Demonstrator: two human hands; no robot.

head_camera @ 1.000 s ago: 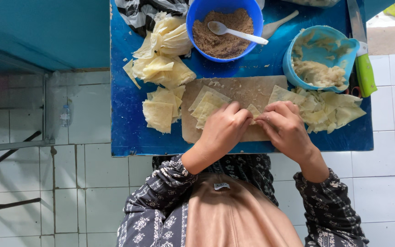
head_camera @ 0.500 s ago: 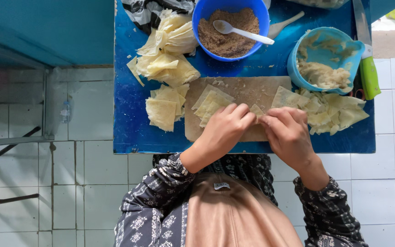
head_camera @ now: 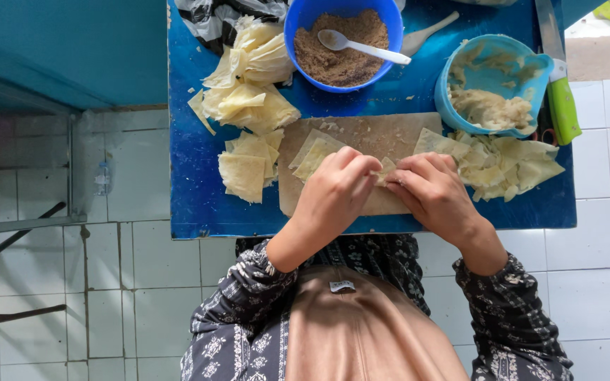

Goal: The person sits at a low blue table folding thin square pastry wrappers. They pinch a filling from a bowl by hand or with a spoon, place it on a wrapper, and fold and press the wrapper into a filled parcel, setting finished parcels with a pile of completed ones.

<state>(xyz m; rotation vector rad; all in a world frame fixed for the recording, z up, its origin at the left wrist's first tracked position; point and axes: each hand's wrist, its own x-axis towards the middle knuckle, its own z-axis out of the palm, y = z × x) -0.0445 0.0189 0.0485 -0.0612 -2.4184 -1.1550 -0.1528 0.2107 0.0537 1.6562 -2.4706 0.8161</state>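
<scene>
Both hands [head_camera: 383,185] pinched on wrapper [head_camera: 387,169]

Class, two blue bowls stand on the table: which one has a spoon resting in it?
The darker blue bowl, filled with brown crumbly filling, holds the white spoon; the lighter blue bowl holds only pale paste.

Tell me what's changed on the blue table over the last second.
Almost nothing. Both hands, left hand and right hand, stay together over the brown wooden board, pinching the same small pale dough wrapper. The blue bowl of brown filling with its white spoon and the wrapper stacks haven't moved.
</scene>
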